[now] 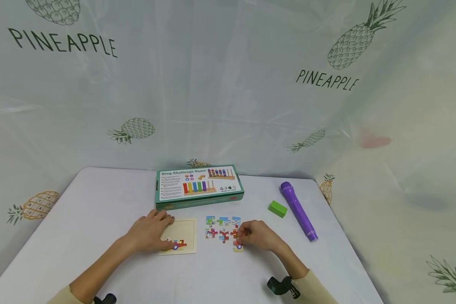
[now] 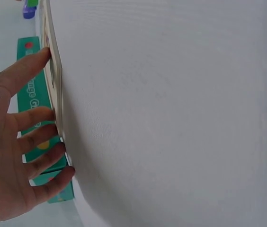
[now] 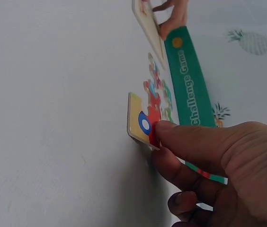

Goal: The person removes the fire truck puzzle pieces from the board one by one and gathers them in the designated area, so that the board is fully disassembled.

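My left hand rests on the left side of a shallow wooden puzzle tray, fingers spread and thumb over its lower part. Inside the tray, along the bottom, lie joined puzzle pieces with a red and blue picture; the thumb partly hides them. To the right of the tray, my right hand pinches a puzzle piece between thumb and index finger. This piece is yellow and red with a blue-ringed white circle, and it is tilted up. Several loose puzzle pieces lie in rows between tray and right hand.
Behind the tray lies a green and white Ring Challenge Game box. A green block and a purple stick-shaped thing lie to the right. A pineapple-print curtain hangs behind the white table.
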### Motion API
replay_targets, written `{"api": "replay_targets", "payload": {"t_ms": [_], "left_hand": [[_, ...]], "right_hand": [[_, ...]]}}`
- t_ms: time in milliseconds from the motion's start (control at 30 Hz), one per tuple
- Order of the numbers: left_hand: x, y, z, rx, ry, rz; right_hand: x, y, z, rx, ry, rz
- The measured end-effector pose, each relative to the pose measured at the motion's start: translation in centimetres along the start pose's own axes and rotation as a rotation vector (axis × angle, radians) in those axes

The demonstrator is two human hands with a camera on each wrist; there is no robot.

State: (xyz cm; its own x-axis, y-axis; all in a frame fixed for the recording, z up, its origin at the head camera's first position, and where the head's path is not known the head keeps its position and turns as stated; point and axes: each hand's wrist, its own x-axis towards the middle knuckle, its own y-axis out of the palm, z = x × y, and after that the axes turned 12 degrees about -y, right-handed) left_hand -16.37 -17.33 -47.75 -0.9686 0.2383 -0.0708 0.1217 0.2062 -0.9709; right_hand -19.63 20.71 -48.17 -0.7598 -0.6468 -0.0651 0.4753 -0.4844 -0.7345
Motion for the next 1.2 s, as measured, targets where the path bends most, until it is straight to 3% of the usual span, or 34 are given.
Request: {"api": "replay_targets", "payload": {"t_ms": [367,633,933,1200], "left_hand": [[-0.3,-0.4,0.5,0.000,0.039,0.029],[-0.1,-0.2,1.0,-0.014,0.042,0.045],[-0.2,-0.3,1.0,-0.035,0.064,0.048],[-0.3,-0.1,1.2,-0.038,0.054,0.035]], "right_hand": [[0.1,0.2,0.1,-0.036,-0.004,0.003],[1.4,0.4,1.0,-0.022,-0.051,-0.057],[5.3,4.0,4.6,0.029,-0.143,-0.018],[8.3,7.5,7.6,-0.059,-0.271,0.049]]}}
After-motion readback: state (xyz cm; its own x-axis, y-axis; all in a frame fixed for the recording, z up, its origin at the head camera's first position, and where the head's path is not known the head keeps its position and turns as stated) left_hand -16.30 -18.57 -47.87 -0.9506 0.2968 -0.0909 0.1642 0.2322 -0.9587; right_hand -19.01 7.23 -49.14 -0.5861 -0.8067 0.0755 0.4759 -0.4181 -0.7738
